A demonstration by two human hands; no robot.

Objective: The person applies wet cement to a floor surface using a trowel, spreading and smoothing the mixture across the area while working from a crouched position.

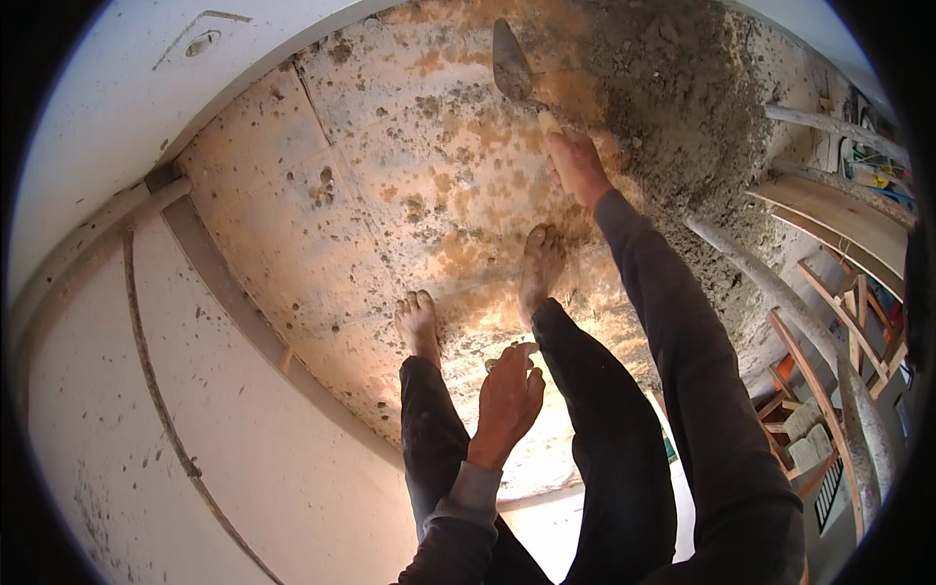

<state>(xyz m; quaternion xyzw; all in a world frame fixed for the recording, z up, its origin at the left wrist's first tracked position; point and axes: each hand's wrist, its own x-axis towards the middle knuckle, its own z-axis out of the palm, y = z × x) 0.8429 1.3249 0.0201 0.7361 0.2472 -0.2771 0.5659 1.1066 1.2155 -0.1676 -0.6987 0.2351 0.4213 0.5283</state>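
My right hand [577, 168] is closed round the pale handle of a pointed trowel [512, 66], reached out ahead over the boards. The grey blade points away from me, beside the left edge of a spread of wet grey mortar [673, 127]. Held low in front of my legs, my left hand [511, 395] has loosely bent fingers, the thumb standing apart, and I see nothing held in it. My bare feet [417, 322] stand on a stained, mortar-spattered board platform [361, 185].
A white wall [244, 390] with a cable [156, 361] curves along the left. Poles [770, 278], planks [848, 229] and wooden frames lie beyond the platform's right edge, with a drop below. Another pale wall [107, 117] rises at the far left.
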